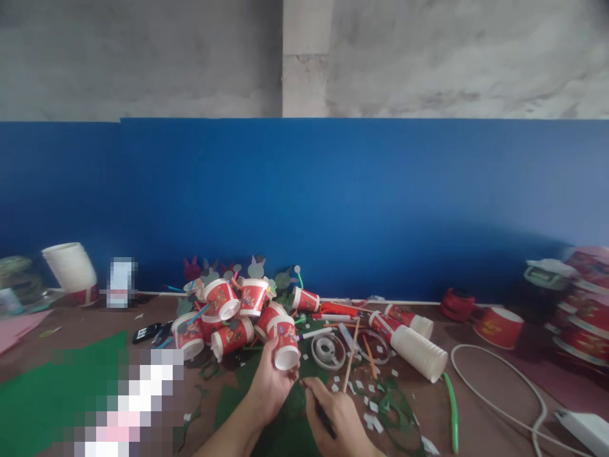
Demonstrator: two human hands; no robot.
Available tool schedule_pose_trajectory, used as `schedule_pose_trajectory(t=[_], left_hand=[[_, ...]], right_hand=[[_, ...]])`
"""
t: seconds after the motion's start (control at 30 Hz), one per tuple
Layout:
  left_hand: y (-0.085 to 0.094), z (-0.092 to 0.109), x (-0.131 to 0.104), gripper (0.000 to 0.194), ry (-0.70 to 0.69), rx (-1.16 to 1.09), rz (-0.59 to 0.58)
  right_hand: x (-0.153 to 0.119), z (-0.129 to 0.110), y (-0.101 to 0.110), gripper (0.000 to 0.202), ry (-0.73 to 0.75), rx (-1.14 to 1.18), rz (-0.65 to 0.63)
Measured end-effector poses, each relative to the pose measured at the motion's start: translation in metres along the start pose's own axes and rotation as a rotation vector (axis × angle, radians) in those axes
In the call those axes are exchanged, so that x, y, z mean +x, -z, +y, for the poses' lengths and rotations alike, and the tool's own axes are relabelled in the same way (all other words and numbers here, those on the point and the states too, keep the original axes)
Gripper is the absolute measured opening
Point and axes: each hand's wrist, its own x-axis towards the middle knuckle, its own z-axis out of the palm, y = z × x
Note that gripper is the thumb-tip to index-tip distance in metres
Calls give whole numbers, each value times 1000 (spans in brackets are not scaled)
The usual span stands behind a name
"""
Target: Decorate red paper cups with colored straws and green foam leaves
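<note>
My left hand (272,388) grips a red printed paper cup (284,339), tilted so that its white base faces me. Close beside it, my right hand (335,416) is closed around a slim black tool (325,416), whose tip I cannot make out. A thin wooden stick (351,357) rises from behind that hand; whether the fingers touch it I cannot tell. Just beyond the held cup lies a heap of similar red cups (233,336), some with paper rabbit heads (255,268) and coloured strips on them. Beneath both hands is green sheet material (290,412).
Tape rolls (328,351), white paper bits (372,421) and green offcuts (397,412) lie to the right. Beyond them are a stack of nested cups (419,351), a green tube (451,412) and a white cable (504,357). A blue panel (333,203) closes off the back.
</note>
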Motion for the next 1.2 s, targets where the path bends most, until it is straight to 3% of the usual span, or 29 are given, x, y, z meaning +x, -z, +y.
schedule_pose_trajectory(t=[0.2, 0.37, 0.7, 0.87, 1.1, 1.2], left_hand=[[0, -6, -2, 29, -10, 32, -53], [-2, -8, -3, 35, 13, 66, -82], [-5, -6, -6, 33, 34, 69, -68], [-3, -6, -5, 35, 31, 77, -113], [-6, -2, -8, 32, -6, 114, -173], [-6, -2, -9, 30, -37, 134, -172]], right_hand=[[4, 2, -7, 34, -74, 89, 74], [6, -3, -6, 35, -167, 236, 60], [7, 1, -8, 31, -165, 261, 85], [10, -2, -7, 34, -219, 328, 55], [20, 1, -7, 42, -448, 603, -63], [21, 0, 1, 39, -384, 389, -55]])
